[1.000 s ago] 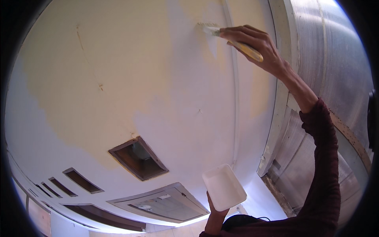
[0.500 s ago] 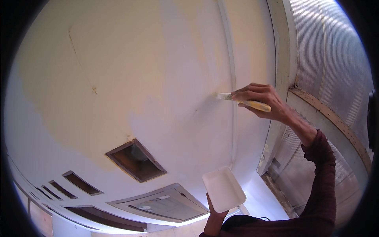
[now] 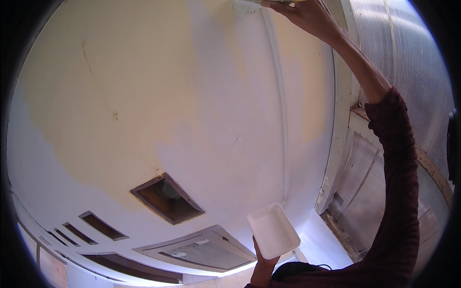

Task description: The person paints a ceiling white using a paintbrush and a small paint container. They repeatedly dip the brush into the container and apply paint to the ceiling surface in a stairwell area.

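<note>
My right hand (image 3: 309, 18) is stretched up to the top edge of the view, its fingers closed around a paintbrush. The brush's pale bristles (image 3: 245, 6) are against the wall, beside a thin raised vertical strip (image 3: 280, 81); most of its handle is cut off or hidden by the hand. The wall (image 3: 129, 91) is part yellowish cream, part pale white-lilac, with streaky borders between the two. Low in front of me, my left hand (image 3: 264, 261) grips a white rectangular tray (image 3: 273, 230) by its side. The tray is tilted, and its inside looks plain white.
A small brown-framed window (image 3: 168, 198) is set in the wall, with several narrow openings (image 3: 103, 225) farther left and a larger framed pane (image 3: 206, 249) below. On the right stand a pale post (image 3: 338, 144), a wooden ledge (image 3: 434, 175) and corrugated translucent sheets (image 3: 408, 62).
My right hand has moved up the wall with the paintbrush, from mid-height to the top edge, and the arm is straighter. My left hand and the tray have hardly moved.
</note>
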`<state>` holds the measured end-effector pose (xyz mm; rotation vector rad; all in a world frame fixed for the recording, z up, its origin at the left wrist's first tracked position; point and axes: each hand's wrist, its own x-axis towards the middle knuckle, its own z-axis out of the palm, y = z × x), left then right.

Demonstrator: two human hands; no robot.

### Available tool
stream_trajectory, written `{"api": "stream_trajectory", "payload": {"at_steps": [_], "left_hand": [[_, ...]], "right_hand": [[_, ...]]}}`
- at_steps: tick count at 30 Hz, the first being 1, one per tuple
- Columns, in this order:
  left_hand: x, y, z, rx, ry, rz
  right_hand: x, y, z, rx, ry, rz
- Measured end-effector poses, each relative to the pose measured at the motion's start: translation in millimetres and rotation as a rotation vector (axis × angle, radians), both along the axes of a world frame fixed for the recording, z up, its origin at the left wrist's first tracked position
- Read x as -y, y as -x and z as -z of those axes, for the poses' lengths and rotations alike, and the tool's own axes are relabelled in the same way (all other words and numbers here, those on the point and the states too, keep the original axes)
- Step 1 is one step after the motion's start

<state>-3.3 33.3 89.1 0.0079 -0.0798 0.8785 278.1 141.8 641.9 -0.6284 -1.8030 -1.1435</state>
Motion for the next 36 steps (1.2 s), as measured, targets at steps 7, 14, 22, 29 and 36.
{"api": "stream_trajectory", "payload": {"at_steps": [7,14,22,29,36], "left_hand": [[2.7,-0.9,-1.4,-0.028,0.019,-0.012],[4.3,1.0,-2.8,-0.014,0.023,0.009],[11.7,-6.3,2.6,-0.557,-0.344,-0.214],[10.9,-2.6,2.8,0.016,-0.008,0.003],[9.4,-2.3,0.2,0.02,0.007,-0.002]], "right_hand": [[-14.3,4.7,130.5,0.133,-0.063,0.089],[19.0,7.9,237.0,0.197,0.225,0.12],[22.5,7.1,177.0,0.041,0.498,-0.077],[10.1,22.9,42.1,-0.089,0.363,0.036],[3.3,30.9,-25.3,0.064,-0.052,-0.06]]}}
